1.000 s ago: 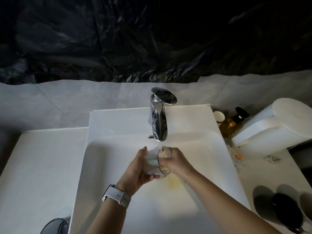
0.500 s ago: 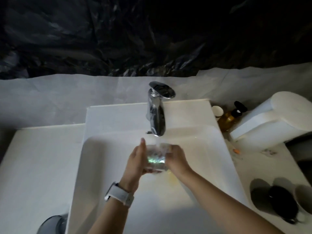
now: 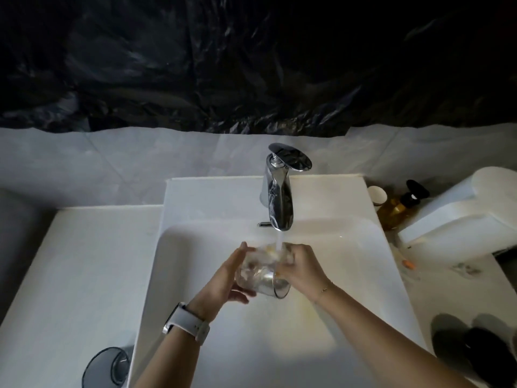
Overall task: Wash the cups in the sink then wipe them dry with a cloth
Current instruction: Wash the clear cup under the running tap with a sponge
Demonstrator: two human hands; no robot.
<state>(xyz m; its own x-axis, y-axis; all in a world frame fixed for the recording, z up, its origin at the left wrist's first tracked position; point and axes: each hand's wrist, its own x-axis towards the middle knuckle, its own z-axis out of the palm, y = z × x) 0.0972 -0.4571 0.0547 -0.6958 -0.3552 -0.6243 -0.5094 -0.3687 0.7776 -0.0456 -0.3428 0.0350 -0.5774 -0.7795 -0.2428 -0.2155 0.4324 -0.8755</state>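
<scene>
A clear glass cup (image 3: pixel 261 273) lies tilted on its side over the white sink (image 3: pixel 195 247), under a stream of water from the chrome tap (image 3: pixel 279 203). My left hand (image 3: pixel 226 278), with a watch on the wrist, cradles the cup from the left with fairly straight fingers and its thumb under the cup. My right hand (image 3: pixel 300 268) grips the cup from the right, fingers curled over its wet upper side. The cup's rim points toward me. Another dark glass cup (image 3: pixel 106 366) stands on the counter at the lower left.
An amber pump bottle (image 3: pixel 398 207) and a small white pot (image 3: pixel 377 195) stand right of the sink, beside a large white appliance (image 3: pixel 461 217). Dark round cups (image 3: pixel 481 351) sit at the lower right. Black plastic sheeting covers the wall behind.
The cup has been turned and lowered slightly in both hands under the running water, its rim now pointing toward me. The camera view shifted a little.
</scene>
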